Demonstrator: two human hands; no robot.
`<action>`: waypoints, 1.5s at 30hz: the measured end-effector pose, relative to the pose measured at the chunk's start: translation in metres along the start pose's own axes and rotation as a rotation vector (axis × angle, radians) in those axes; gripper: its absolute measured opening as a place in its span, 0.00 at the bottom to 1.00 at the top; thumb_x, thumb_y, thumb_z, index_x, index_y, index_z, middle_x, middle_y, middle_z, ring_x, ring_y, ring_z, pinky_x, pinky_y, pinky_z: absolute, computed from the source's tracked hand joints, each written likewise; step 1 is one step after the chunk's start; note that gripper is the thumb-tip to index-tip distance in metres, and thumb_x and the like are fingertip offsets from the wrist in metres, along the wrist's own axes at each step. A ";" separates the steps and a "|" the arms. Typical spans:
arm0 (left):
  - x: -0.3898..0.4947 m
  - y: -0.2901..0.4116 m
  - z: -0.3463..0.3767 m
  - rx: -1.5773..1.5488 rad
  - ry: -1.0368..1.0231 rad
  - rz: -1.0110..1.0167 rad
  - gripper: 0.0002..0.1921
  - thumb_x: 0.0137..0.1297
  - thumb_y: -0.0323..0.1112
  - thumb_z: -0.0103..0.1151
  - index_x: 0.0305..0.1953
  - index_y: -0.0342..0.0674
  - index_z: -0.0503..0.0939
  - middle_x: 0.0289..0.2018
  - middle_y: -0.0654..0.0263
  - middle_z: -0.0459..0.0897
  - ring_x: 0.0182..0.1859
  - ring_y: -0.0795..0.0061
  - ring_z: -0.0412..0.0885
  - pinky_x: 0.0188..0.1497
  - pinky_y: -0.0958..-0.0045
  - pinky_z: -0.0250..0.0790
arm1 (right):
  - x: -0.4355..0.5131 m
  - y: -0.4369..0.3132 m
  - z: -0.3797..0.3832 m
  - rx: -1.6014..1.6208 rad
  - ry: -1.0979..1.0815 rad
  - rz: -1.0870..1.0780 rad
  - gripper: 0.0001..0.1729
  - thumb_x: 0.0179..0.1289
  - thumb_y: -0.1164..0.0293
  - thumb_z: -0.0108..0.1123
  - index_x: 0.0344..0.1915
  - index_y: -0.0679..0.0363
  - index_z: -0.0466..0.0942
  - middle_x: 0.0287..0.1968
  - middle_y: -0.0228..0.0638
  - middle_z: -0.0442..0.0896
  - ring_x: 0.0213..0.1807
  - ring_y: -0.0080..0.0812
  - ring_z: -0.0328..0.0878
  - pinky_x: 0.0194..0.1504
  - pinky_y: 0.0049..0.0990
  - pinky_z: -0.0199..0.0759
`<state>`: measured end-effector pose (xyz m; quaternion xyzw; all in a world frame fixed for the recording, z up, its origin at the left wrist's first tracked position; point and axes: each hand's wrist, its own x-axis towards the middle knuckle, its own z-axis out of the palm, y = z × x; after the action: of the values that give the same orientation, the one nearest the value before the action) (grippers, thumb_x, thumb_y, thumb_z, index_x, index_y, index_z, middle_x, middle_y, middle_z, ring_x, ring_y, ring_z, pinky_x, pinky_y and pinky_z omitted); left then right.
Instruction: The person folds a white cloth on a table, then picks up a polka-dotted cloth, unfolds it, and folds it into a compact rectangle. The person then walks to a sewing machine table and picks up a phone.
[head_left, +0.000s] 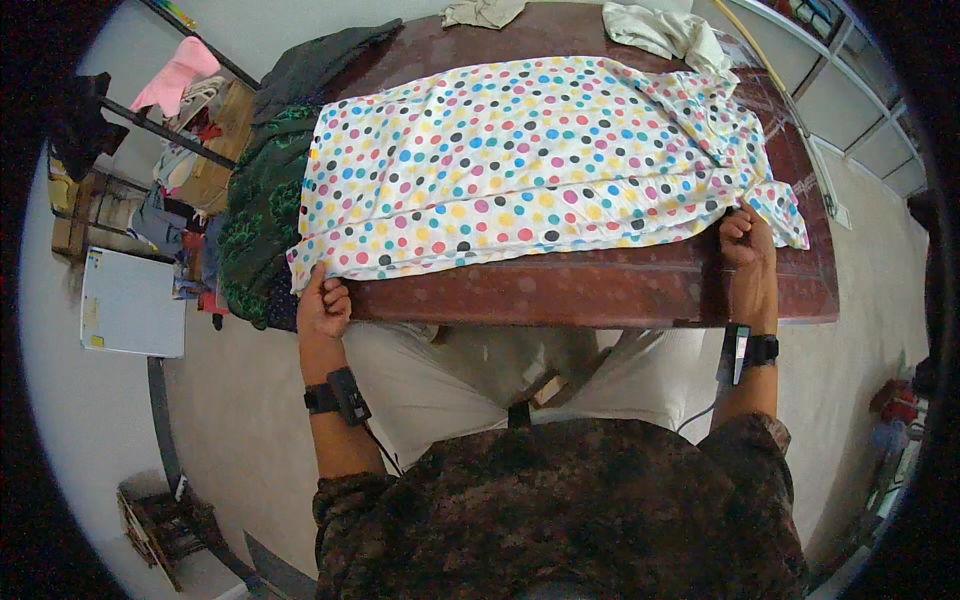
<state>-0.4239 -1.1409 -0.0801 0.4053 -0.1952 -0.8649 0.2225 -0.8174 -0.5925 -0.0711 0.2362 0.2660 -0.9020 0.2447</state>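
A white garment with multicoloured polka dots (480, 161) lies stretched across the dark red table (540, 289), its long near edge towards me. A lengthwise crease runs along it, and creased cloth bunches at its right end. My left hand (324, 304) pinches the near left corner between thumb and fingers. At the other end, my right hand (746, 234) grips the near edge just beside a short part that looks like a sleeve (784, 214). Both hands have their fingers curled, so the fingertips are partly hidden.
Dark green patterned cloth (262, 210) and dark grey cloth (307, 75) lie along the table's left side. A pale cloth (667, 34) and a smaller beige cloth (484, 13) rest at the far edge. To the left stand a metal rack (169, 133) and a whiteboard (133, 300).
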 end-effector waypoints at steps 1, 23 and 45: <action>-0.001 -0.001 -0.001 0.006 0.053 0.032 0.11 0.65 0.39 0.62 0.33 0.46 0.70 0.22 0.70 0.72 0.18 0.83 0.67 0.13 0.83 0.55 | 0.000 0.000 -0.001 -0.096 -0.005 -0.087 0.18 0.70 0.69 0.53 0.21 0.52 0.64 0.14 0.21 0.58 0.14 0.20 0.54 0.16 0.19 0.52; -0.006 -0.001 0.030 -0.083 -0.179 0.494 0.24 0.66 0.40 0.53 0.60 0.37 0.68 0.57 0.57 0.77 0.56 0.61 0.77 0.57 0.57 0.72 | -0.035 0.004 -0.019 -0.246 0.172 -0.622 0.10 0.67 0.66 0.58 0.41 0.61 0.76 0.27 0.24 0.76 0.24 0.16 0.69 0.25 0.18 0.63; 0.039 0.040 0.086 -0.032 -0.220 0.691 0.17 0.74 0.46 0.46 0.51 0.39 0.74 0.47 0.59 0.81 0.50 0.61 0.79 0.56 0.56 0.71 | -0.006 0.004 0.077 -0.121 0.109 -0.757 0.10 0.70 0.66 0.53 0.34 0.60 0.75 0.19 0.25 0.75 0.19 0.17 0.72 0.23 0.18 0.72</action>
<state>-0.5048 -1.1821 -0.0322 0.2164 -0.3297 -0.7800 0.4858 -0.8334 -0.6394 -0.0113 0.1541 0.3998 -0.8973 -0.1063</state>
